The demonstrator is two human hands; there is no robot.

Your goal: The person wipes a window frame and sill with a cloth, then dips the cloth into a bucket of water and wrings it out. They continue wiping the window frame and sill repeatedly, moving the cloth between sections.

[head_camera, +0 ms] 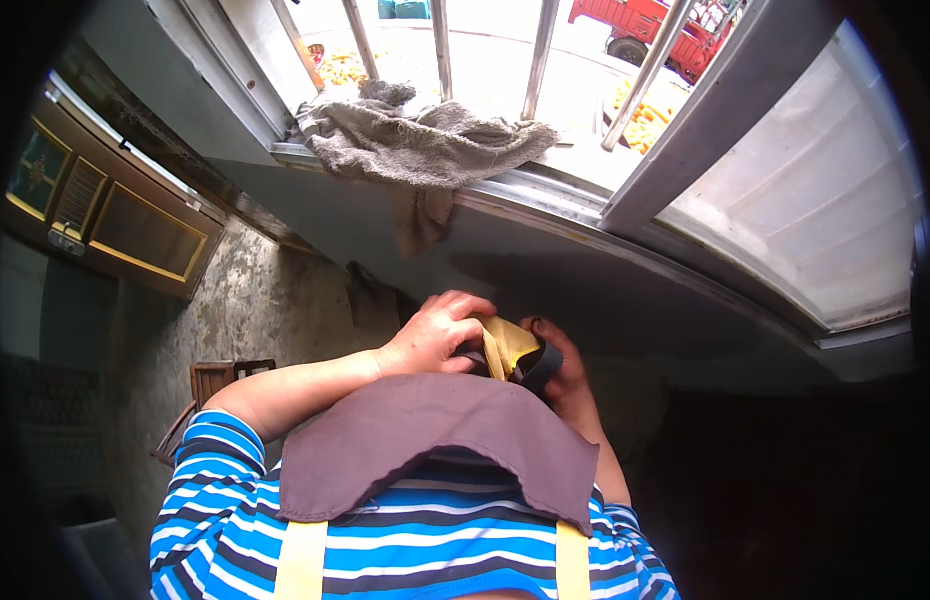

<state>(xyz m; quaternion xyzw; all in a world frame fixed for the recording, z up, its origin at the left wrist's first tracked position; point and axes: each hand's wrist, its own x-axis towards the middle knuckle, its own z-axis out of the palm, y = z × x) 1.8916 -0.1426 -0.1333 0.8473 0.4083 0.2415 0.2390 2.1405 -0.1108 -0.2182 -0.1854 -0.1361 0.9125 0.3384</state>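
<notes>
My left hand (438, 334) has its fingers closed on the near edge of a yellow cloth (506, 345), in front of my chest. Opposite it, my right hand (562, 367) grips a dark, curved piece (541, 367) that lies against the yellow cloth; whether this is fabric or something stiffer I cannot tell. A purple-brown apron bib (442, 420) with pale yellow straps (303, 559) covers my chest and hides what hangs below my hands.
Ahead is a barred window with a grey towel (435, 142) draped over its sill. A brown door (146, 217) stands at the far left. Near my left elbow is a small wooden piece of furniture (213, 381). Outside stands a red vehicle (652, 30).
</notes>
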